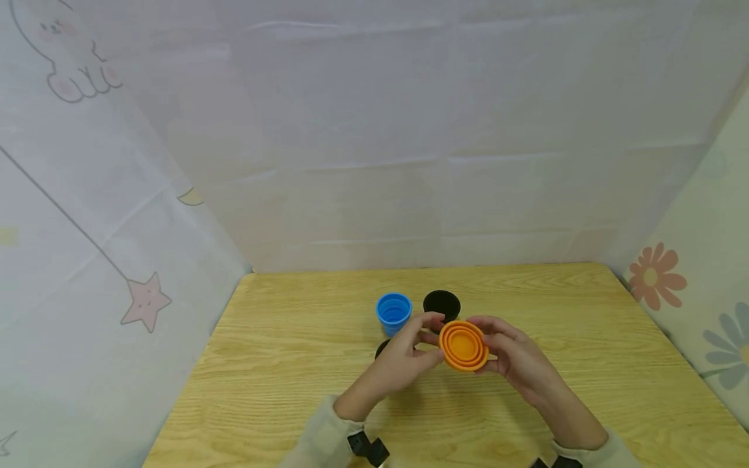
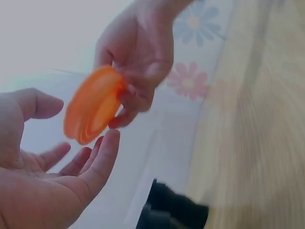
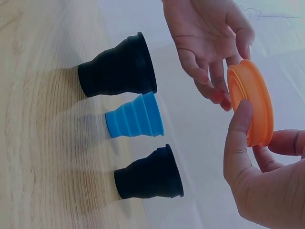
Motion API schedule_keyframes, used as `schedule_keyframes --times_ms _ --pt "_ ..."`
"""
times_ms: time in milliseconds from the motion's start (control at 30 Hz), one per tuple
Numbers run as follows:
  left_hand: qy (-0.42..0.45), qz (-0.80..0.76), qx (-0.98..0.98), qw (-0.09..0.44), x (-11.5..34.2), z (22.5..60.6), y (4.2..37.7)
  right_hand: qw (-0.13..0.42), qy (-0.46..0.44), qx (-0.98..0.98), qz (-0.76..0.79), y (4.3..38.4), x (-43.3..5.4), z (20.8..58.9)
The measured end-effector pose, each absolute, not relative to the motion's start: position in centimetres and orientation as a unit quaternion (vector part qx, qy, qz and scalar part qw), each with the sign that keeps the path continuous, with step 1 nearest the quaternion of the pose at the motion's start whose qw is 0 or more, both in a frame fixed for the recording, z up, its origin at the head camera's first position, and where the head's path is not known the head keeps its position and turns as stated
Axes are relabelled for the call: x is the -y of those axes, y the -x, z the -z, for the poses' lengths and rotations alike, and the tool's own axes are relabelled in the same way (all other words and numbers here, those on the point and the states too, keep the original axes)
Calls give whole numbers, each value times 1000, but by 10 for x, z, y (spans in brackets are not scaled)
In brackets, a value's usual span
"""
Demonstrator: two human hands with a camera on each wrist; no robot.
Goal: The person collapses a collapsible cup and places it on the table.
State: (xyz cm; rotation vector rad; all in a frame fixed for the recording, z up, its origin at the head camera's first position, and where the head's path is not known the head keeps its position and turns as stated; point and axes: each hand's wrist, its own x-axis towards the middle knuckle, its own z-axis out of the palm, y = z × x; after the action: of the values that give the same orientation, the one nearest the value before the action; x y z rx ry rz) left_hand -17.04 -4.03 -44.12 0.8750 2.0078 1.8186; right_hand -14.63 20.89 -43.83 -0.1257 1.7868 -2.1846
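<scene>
I held the orange collapsible cup (image 1: 464, 346) up off the wood-grain table (image 1: 281, 364), folded flat into a disc, between my two hands. My right hand (image 1: 521, 361) pinched it, thumb over the rings of its face and fingers round behind; with the cup so shallow, the edge probably offered the surest hold. My left hand (image 1: 406, 352) was spread about the opposite side, thumb well parted from the fingers, I think as a guide rather than a grip. The left wrist view showed a gap between that thumb and the rim; whether another fingertip touched, I could not tell. The ringed face was tipped toward me, likely so that I could see it. The blue collapsible cup (image 1: 393, 311), the far black collapsible cup (image 1: 441, 303) and the near black collapsible cup (image 3: 116, 67) stood drawn out to height, wide mouths up, presumably because they sat steadily on their bases
</scene>
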Motion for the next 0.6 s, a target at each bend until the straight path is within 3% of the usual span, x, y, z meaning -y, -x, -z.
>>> schedule_keyframes --times_ms 233,600 --pt "-223 -709 -629 230 32 443 170 149 53 -632 759 147 -212 440" --pt "-189 -737 -601 245 23 453 171 130 61 -661 737 149 -214 446"
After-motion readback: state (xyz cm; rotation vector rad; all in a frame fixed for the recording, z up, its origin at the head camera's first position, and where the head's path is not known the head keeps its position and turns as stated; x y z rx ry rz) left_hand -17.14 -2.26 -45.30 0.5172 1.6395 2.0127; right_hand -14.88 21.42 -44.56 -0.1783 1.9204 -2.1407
